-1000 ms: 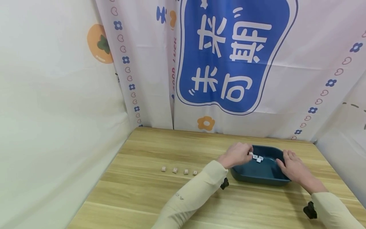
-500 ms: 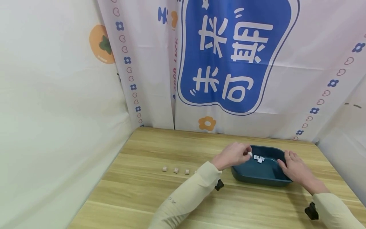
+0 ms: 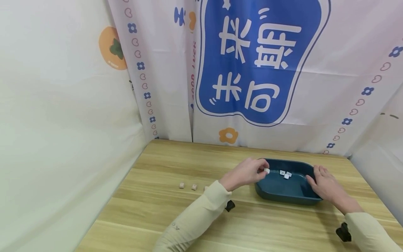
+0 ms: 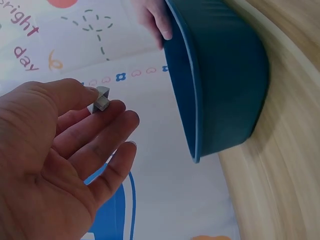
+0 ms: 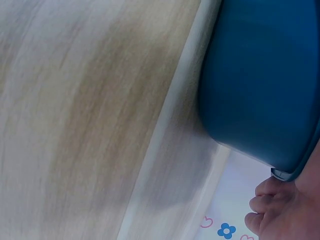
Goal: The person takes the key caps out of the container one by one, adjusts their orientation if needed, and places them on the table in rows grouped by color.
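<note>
A small white keycap (image 3: 267, 170) is pinched between the thumb and forefinger of my left hand (image 3: 247, 172), just over the left rim of a dark teal plastic tub (image 3: 288, 200). In the left wrist view the keycap (image 4: 101, 99) shows its hollow underside and stem; the other fingers are loosely bent. Inside the tub, several white keycaps (image 3: 286, 175) lie close together. My right hand (image 3: 327, 185) holds the tub's right rim, thumb on the inner side. Left of the tub, pale pink keycaps (image 3: 194, 187) stand in a row, partly covered by my left sleeve.
The wooden table (image 3: 151, 217) carries everything and meets a printed cloth curtain (image 3: 170, 115) at its back edge. A white cloth (image 3: 63, 140) hangs on the left side. A black wrist mount (image 3: 343, 232) sits under my right forearm.
My left hand has moved left from inside the tub to its left rim, carrying a white keycap. Its sleeve now covers more of the pink row. The right hand stays on the rim.
</note>
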The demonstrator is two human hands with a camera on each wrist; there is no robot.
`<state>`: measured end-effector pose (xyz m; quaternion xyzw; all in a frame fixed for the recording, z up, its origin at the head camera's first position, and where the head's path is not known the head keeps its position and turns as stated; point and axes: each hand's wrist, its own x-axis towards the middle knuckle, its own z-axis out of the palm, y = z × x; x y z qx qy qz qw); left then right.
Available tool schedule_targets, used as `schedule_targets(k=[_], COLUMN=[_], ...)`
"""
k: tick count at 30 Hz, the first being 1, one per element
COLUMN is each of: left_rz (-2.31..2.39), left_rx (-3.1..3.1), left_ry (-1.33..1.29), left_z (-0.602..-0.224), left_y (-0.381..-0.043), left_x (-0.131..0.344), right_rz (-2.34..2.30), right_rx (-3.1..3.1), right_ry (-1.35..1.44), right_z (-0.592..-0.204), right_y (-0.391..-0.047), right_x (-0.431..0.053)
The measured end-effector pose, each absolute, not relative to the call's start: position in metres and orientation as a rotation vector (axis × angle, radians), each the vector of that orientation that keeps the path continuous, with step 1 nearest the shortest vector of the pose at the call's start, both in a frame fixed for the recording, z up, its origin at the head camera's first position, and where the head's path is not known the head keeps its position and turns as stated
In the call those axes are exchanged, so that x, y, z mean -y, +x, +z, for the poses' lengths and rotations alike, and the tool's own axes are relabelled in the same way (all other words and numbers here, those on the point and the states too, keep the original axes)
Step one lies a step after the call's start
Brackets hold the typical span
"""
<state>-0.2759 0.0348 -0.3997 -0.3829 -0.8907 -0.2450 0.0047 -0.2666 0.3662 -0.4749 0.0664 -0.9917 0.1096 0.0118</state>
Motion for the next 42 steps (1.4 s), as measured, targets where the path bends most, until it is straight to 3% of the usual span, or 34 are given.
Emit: schedule_targets(k=[19, 42], left_rz=[-0.835, -0.887], left_rx=[2.763, 2.87], left_ry=[-1.296, -1.208], left_z=[-0.416, -0.432], left_y=[-0.269, -0.256], left_x=[0.01, 0.07], right_rz=[0.326, 0.297], right_rx=[3.079, 3.077], right_ry=[0.219, 0.22], right_z=[-0.479, -0.479], right_y=[-0.269, -0.269], right_x=[-0.37, -0.369])
